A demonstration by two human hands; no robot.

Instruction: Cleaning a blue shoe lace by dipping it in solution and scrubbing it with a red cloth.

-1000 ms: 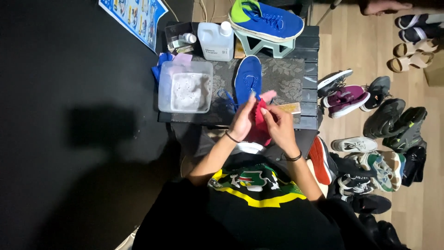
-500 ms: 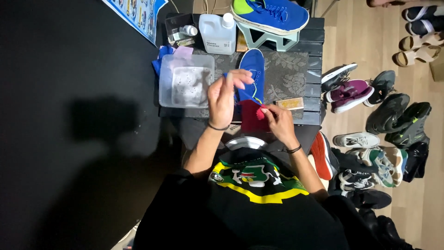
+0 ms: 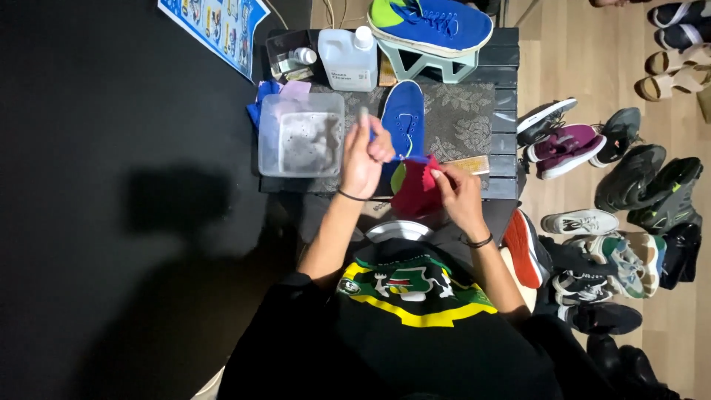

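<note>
A blue shoe (image 3: pixel 404 118) lies on a patterned mat (image 3: pixel 459 122) on the dark table, toe pointing away from me. My left hand (image 3: pixel 363 155) is raised beside the shoe's left side, closed on a thin brush-like tool (image 3: pixel 364 117) whose grey end sticks up next to the clear tub (image 3: pixel 300 133). My right hand (image 3: pixel 455 194) grips a red cloth (image 3: pixel 413 189) bunched against the shoe's heel. A green patch of the shoe's heel shows at the cloth's edge.
The tub holds foamy water. Behind it stand a white cleaner jug (image 3: pixel 348 58) and a small bottle (image 3: pixel 302 55). A second blue shoe (image 3: pixel 433 24) rests on a pale stand. A wooden brush (image 3: pixel 468 164) lies on the mat. Several shoes (image 3: pixel 615 192) crowd the floor on the right. A metal bowl (image 3: pixel 400 231) sits near my lap.
My left hand left the red cloth, rose up and leftward toward the tub, and now holds the thin tool upright. My right hand stayed on the cloth at the heel.
</note>
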